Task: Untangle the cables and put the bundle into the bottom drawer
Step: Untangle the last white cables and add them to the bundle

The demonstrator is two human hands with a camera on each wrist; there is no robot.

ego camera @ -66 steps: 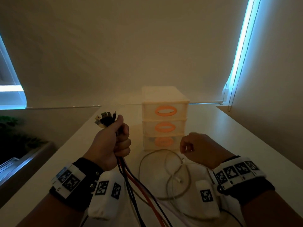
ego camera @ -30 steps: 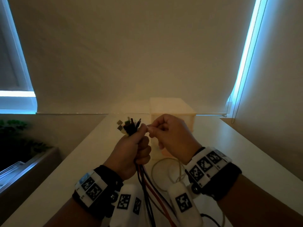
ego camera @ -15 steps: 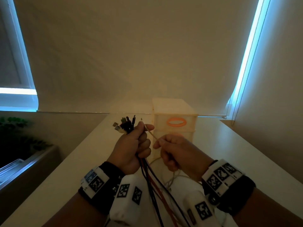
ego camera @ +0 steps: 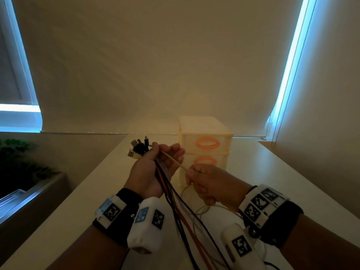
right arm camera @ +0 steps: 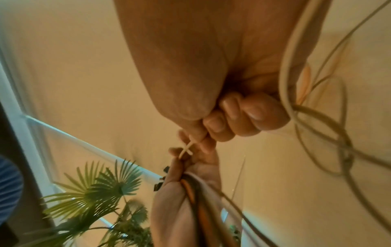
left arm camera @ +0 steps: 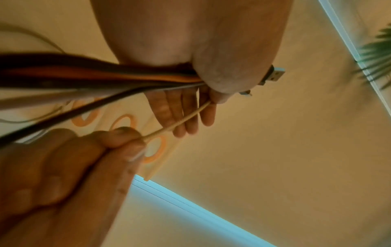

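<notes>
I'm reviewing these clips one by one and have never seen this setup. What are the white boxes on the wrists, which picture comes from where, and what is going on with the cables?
No robot here: a person works bare-handed, with cameras and marker tags strapped on each wrist. The wide picture comes from a head camera; the other two look along each hand from the wrists. The left hand holds the cable bundle of black and orange leads, plugs sticking out on top. The right hand pinches one pale cable, stretched between the hands. More pale loops lie on the white table. Behind stands a small drawer unit with orange handles; the drawers in view are closed, the bottom one hidden behind the hands.
</notes>
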